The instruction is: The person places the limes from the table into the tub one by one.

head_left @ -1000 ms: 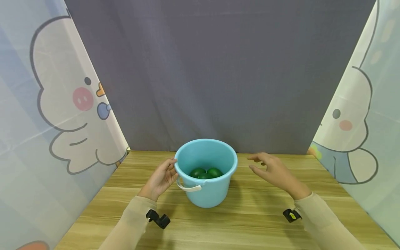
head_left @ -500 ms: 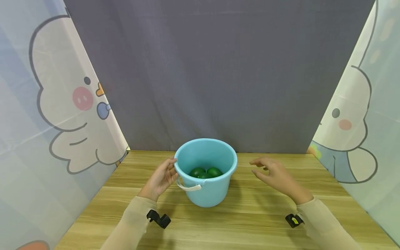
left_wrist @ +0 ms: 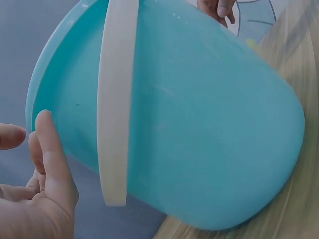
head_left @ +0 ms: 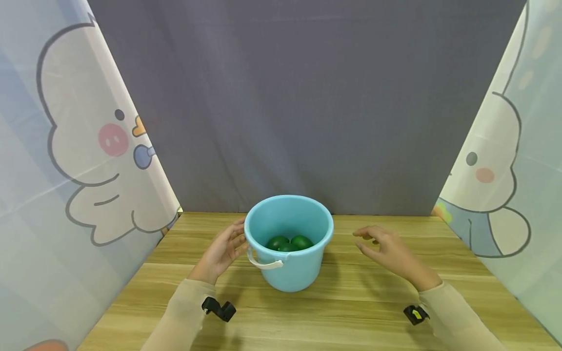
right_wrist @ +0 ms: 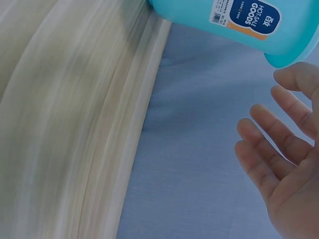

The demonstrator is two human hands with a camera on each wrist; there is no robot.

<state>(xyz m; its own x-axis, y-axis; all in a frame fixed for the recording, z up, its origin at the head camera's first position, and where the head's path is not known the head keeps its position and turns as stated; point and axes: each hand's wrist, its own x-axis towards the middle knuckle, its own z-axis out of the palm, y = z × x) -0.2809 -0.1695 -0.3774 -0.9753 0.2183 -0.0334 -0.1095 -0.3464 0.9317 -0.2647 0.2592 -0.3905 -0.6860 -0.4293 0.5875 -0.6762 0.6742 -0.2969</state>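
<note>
A light blue plastic bucket (head_left: 291,270) stands upright on the wooden table, with three smooth, rounded, dark green things (head_left: 301,242) lying at its bottom. Its white handle (head_left: 265,265) hangs down on the near left side. My left hand (head_left: 221,251) is beside the left rim, fingers loosely bent and holding nothing; in the left wrist view its fingertips (left_wrist: 46,117) are right by the rim. To the bucket's right, my right hand (head_left: 391,251) hovers apart from it with relaxed fingers and nothing in them. The right wrist view shows a printed label (right_wrist: 254,17) on the bucket's side.
The wood-grain table (head_left: 307,321) ends at a dark grey curtain (head_left: 290,107) behind the bucket. Pale cartoon-printed curtains (head_left: 92,204) flank it on both sides. Small black wrist mounts (head_left: 218,309) sit on both sleeves.
My left hand has eased slightly left, its fingertips coming off the bucket's rim. The right hand has drifted a little right and down, away from the bucket. The bucket stays where it was.
</note>
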